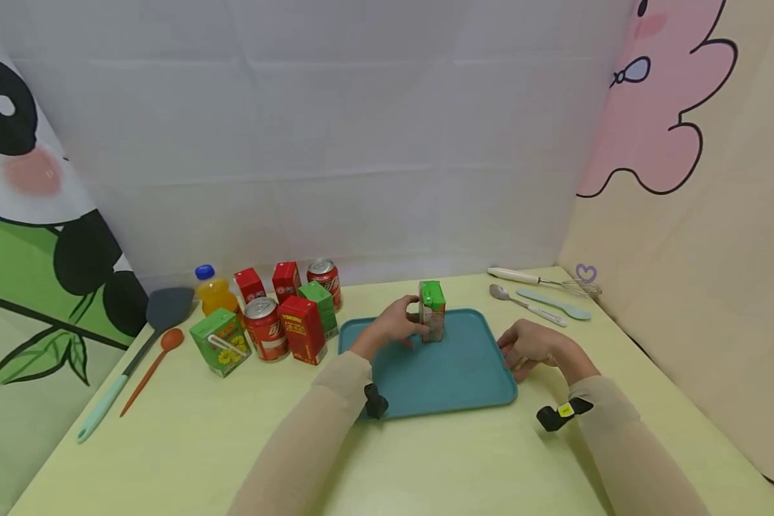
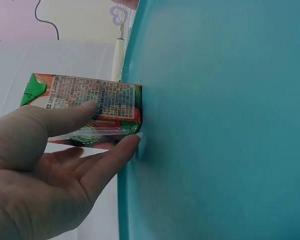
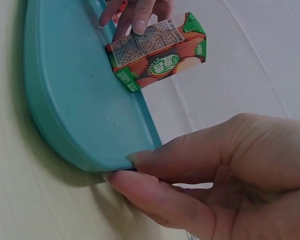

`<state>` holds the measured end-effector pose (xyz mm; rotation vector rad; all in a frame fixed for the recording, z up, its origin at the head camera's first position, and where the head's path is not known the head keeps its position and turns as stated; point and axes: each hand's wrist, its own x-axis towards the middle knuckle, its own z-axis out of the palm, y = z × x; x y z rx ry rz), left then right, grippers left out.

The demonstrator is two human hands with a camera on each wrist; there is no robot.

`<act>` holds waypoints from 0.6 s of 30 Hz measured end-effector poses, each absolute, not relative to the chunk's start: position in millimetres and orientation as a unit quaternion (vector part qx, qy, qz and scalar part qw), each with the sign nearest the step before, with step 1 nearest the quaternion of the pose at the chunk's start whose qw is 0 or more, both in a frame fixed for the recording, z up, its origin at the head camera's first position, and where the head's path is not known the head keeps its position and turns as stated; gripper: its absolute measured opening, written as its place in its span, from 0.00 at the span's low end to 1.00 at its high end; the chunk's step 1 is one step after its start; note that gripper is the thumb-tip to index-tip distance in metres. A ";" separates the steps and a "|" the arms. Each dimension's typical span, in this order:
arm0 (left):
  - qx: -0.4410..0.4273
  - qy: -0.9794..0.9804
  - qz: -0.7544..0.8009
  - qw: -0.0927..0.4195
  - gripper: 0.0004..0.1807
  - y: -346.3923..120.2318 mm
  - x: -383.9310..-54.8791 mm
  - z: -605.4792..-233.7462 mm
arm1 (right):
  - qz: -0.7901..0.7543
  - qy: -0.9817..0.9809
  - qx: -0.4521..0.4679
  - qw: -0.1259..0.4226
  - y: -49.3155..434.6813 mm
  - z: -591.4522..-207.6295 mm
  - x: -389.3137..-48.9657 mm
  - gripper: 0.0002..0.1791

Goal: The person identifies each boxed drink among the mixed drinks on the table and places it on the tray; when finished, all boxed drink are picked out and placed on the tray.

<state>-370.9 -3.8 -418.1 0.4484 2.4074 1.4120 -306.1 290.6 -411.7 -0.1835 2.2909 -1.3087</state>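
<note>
1. From my feeds, no word or number reads with certainty.
2. On the carton (image 3: 162, 52) in the left hand (image 1: 393, 326), I see a pale panel (image 2: 115, 100) of dense, dark small print; it blurs before I can make out a character.
3. The same carton's fruit-patterned face carries a green round badge (image 3: 163, 65) with pale lettering that I can't resolve.
4. The front red can (image 1: 267, 333) shows a white mark, too small for me to name a brand.
5. The front red box (image 1: 302, 331) bears yellow lettering, illegible at my range.
6. I can't read any marking on the yellow tag (image 1: 565, 410) on the right wrist.
</note>
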 end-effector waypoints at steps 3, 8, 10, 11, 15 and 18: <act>0.144 0.864 0.466 0.127 0.47 -5.9 -362.5 -414.6 | -0.478 0.841 -0.065 0.244 289.2 -412.5 -306.2 0.29; 0.129 0.907 0.398 0.049 0.46 -13.1 -340.8 -402.2 | -0.482 0.836 -0.075 0.250 287.7 -412.2 -307.2 0.28; 0.125 0.912 0.389 0.029 0.43 -19.8 -332.8 -395.7 | -0.482 0.833 -0.087 0.256 287.8 -411.9 -308.5 0.29; 0.124 0.911 0.392 0.025 0.42 -23.9 -329.0 -392.8 | -0.482 0.832 -0.089 0.258 287.9 -411.9 -308.9 0.29; 0.120 0.903 0.413 0.016 0.38 -41.6 -317.0 -384.7 | -0.476 0.835 -0.091 0.260 289.9 -410.5 -307.8 0.32; 0.119 0.899 0.422 0.003 0.36 -53.8 -310.0 -380.4 | -0.474 0.839 -0.083 0.254 290.0 -410.9 -306.6 0.32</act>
